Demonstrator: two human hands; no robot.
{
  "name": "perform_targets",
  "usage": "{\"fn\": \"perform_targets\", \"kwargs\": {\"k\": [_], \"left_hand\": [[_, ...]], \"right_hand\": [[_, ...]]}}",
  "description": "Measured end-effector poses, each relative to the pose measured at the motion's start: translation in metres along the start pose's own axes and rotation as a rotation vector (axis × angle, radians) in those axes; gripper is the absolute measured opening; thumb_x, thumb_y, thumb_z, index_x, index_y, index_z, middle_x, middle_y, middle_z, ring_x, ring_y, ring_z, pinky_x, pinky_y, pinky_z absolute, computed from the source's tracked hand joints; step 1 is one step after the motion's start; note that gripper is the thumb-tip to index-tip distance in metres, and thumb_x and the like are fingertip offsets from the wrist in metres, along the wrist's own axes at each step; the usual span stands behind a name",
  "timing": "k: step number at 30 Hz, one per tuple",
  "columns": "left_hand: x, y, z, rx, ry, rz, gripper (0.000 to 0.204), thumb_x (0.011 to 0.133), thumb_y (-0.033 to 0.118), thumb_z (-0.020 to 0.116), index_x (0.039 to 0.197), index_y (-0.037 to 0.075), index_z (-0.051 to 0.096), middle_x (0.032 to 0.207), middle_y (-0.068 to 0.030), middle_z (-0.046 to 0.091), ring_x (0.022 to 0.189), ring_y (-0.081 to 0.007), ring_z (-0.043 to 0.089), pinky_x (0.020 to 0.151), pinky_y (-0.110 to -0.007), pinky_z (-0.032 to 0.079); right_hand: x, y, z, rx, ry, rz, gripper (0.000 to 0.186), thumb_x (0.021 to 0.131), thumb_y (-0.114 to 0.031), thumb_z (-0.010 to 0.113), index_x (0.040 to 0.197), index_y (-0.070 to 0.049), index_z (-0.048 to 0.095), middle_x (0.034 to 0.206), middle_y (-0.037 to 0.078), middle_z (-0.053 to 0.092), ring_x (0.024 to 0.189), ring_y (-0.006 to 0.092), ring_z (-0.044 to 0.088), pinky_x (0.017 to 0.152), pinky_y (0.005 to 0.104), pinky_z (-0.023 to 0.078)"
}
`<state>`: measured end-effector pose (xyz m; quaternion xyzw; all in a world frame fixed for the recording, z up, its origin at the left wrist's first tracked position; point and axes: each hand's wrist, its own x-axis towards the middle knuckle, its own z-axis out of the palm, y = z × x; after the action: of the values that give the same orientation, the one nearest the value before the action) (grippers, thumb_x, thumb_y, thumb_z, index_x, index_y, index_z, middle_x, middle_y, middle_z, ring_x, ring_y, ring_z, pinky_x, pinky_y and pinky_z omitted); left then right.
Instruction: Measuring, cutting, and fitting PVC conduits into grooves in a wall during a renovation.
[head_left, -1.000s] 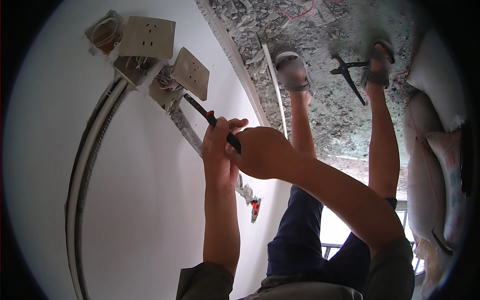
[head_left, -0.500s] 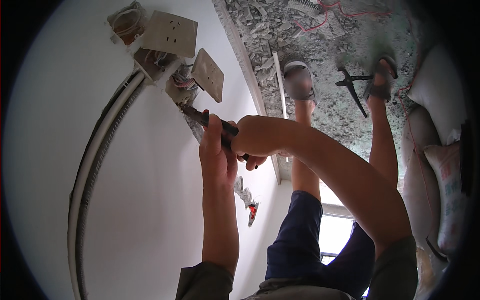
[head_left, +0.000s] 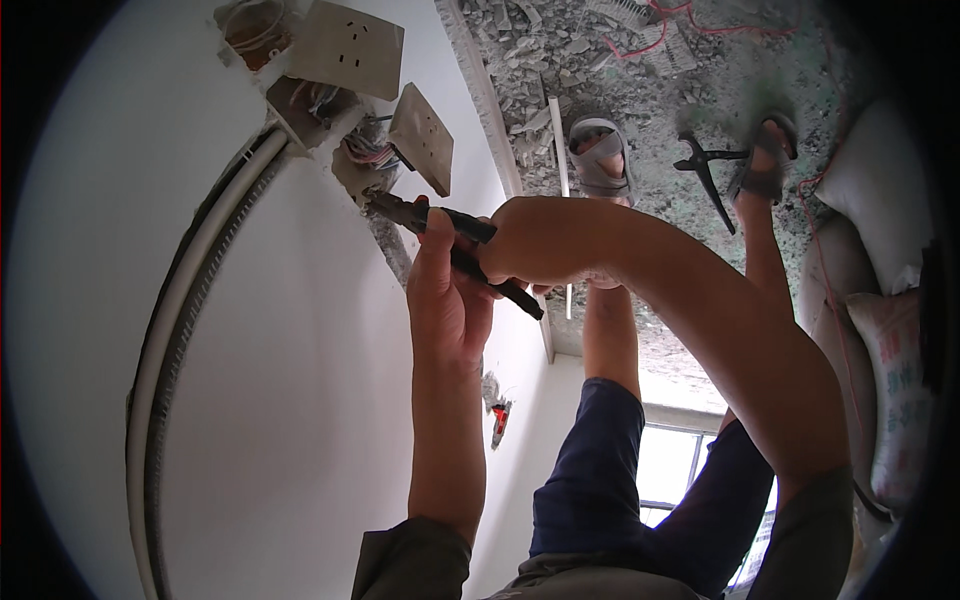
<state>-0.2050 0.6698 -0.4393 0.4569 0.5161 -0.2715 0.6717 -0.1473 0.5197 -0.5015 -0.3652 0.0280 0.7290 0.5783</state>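
Dark pliers [head_left: 400, 210] with black handles are in both my hands. Their jaws point at the wall groove just under an open wall box [head_left: 360, 170] with loose wires. My left hand [head_left: 445, 300] is closed round the pliers near the joint, thumb uppermost. From the right, my right hand [head_left: 515, 250] grips the handles; most of its fingers are hidden. A detached socket plate [head_left: 425, 140] hangs by wires from the box, and another socket plate [head_left: 345, 50] sits tilted above it. I cannot make out what the jaws touch.
Two pipes [head_left: 200, 220] run down a channel in the white wall. Black pincers [head_left: 708, 170] lie on the rubble floor [head_left: 660, 120] between my feet, near a white rod [head_left: 560, 150]. Stacked sacks [head_left: 880, 200] stand at right. A red-and-black object [head_left: 500, 420] is by the wall.
The pliers' handles have spread apart, and the lower one shows more. Both hands have shifted slightly right and still hold the pliers.
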Motion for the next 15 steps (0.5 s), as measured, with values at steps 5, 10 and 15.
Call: {"fn": "perform_targets", "kwargs": {"k": [5, 10, 15], "left_hand": [[0.013, -0.006, -0.015, -0.184, -0.136, -0.031, 0.038, 0.098, 0.045, 0.050, 0.104, 0.009, 0.061, 0.089, -0.0035, 0.064, 0.083, -0.0151, 0.061, 0.071, -0.033, 0.051], [0.031, -0.012, -0.007, -0.494, -0.334, 0.011, 0.041, 0.100, 0.041, 0.044, 0.110, 0.005, 0.061, 0.112, -0.0128, 0.063, 0.119, -0.0284, 0.052, 0.101, -0.046, 0.042], [0.040, -0.021, -0.012, -0.542, -0.495, 0.028, 0.040, 0.101, 0.038, 0.042, 0.106, 0.005, 0.064, 0.106, -0.0118, 0.066, 0.118, -0.0294, 0.053, 0.106, -0.047, 0.038]], "right_hand": [[-0.003, -0.008, -0.002, 0.290, -0.134, 0.045, 0.032, 0.086, -0.022, 0.056, 0.097, 0.007, 0.063, 0.073, 0.015, 0.067, 0.061, 0.0205, 0.068, 0.051, 0.0272, 0.055], [-0.003, -0.004, -0.004, 0.318, -0.066, 0.005, 0.044, 0.086, -0.030, 0.065, 0.103, 0.011, 0.060, 0.076, 0.019, 0.067, 0.049, 0.0204, 0.065, 0.044, 0.0274, 0.054], [-0.014, -0.006, 0.007, 0.314, 0.089, -0.017, 0.052, 0.081, -0.026, 0.072, 0.110, 0.013, 0.054, 0.086, 0.020, 0.067, 0.060, 0.0216, 0.068, 0.044, 0.0279, 0.052]]}}
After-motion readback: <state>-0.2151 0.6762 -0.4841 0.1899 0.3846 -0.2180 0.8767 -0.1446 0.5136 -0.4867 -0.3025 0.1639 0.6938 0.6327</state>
